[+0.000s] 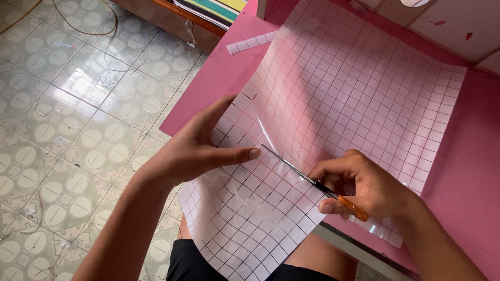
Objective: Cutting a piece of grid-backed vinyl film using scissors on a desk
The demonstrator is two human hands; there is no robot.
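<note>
Scissors point(312, 182) pointing up and to the left, long axis running diagonally from the orange handles at lower right to the blade tips near the left thumb. Slim metal blades, barely parted, lying across a sheet point(333, 130). Handles of glossy orange plastic, mostly hidden inside the grip.

Right hand point(364, 187) curled tight around those handles, fingers folded in, knuckles up.

Left hand point(200, 148) spread flat on the sheet's left edge, thumb stretched out toward the blade tips, fingers open and pressing the sheet down, gripping nothing.

Sheet large, glossy, pale pink-white, printed with a grid of thin dark lines forming small squares. Film-like and limp: lower part hanging off the near edge of a pink table point(224, 78) over the lap, surface rippled and shiny there. Upper part lying flat, reaching toward the table's far edge. A straight slit visible running up from the blades.

Small cut strip point(252, 41) of the same gridded stuff lying near the table's far left corner, apart from the sheet.

Tiled floor point(78, 104) to the left, patterned in pale ovals, glossy.
</note>
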